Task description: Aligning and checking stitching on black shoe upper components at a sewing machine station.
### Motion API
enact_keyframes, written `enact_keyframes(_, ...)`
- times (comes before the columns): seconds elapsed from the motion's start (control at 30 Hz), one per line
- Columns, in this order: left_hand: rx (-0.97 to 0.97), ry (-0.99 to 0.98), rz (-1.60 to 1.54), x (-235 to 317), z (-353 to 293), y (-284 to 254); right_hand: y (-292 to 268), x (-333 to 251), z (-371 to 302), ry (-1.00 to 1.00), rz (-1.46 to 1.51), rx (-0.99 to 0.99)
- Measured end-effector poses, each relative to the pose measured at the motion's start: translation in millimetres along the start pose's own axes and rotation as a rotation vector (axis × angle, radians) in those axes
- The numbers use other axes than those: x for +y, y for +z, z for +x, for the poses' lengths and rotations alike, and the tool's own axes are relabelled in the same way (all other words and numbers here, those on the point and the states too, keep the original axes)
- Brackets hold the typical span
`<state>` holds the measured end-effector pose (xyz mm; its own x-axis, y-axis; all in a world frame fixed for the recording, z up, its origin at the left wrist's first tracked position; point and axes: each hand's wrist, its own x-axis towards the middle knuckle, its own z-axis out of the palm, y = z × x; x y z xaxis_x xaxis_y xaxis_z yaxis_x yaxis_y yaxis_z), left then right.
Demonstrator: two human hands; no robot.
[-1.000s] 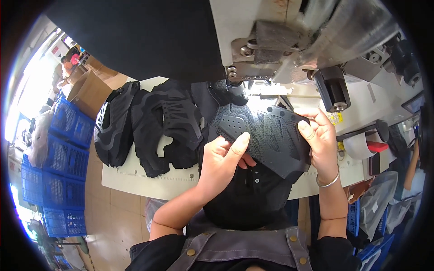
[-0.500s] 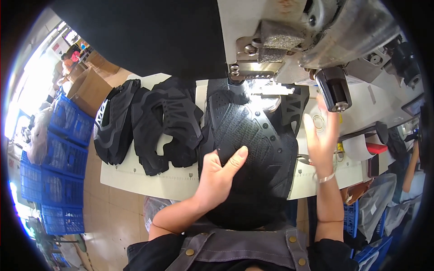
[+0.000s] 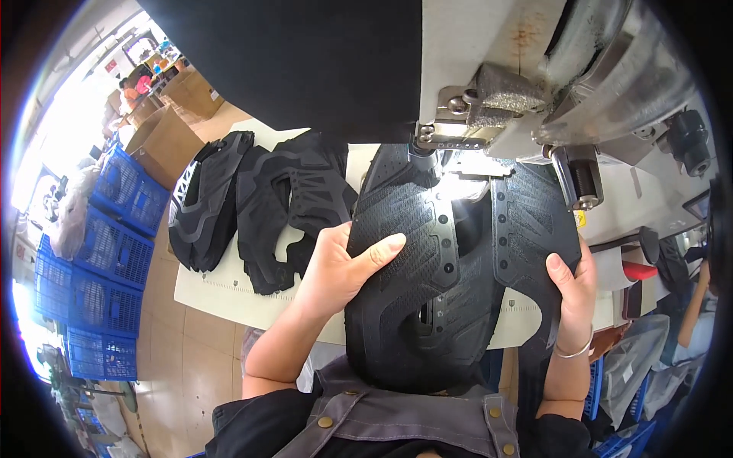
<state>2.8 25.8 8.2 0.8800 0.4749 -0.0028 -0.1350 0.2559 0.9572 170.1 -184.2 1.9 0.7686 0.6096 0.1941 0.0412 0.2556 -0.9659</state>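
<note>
A black shoe upper (image 3: 405, 237), textured with rows of eyelets, is spread open under the lit needle area of a sewing machine (image 3: 473, 137). My left hand (image 3: 340, 267) grips its left side, thumb on top and fingers hidden beneath. On the right edge, my right hand (image 3: 573, 286) is closed in the same way, its thumb over the black material. More black upper material (image 3: 450, 324) lies beneath, toward my lap; whether it is a separate piece I cannot tell. The needle itself is lost in the glare.
Left of the machine, stacked black uppers (image 3: 210, 202) and further uppers (image 3: 282, 198) rest on the pale table (image 3: 217, 286). Blue crates (image 3: 111, 237) and cardboard boxes (image 3: 164, 145) stand farther left. A black cylindrical machine part (image 3: 579, 179) juts out above my right hand.
My right hand has come down from beside the machine and taken hold of the upper's right side. The upper is now spread wider, and my left hand has shifted slightly left and up.
</note>
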Motion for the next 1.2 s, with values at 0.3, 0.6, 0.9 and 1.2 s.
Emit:
enact_keyframes(0.3,0.073,0.079,0.288,13.0,21.5,-10.9,8.1,13.7,-3.7,-0.101,-0.083,0.087)
enact_keyframes(0.6,0.005,0.142,0.309,26.4,47.0,-17.1,13.9,21.1,23.3,-0.122,-0.062,0.104)
enact_keyframes(0.9,0.074,0.230,0.393,31.4,73.9,-26.7,20.4,17.7,48.0,-0.091,-0.039,0.082)
enact_keyframes(1.2,0.104,0.304,0.450,31.2,89.3,-28.2,20.2,23.9,63.7,-0.076,0.086,0.124)
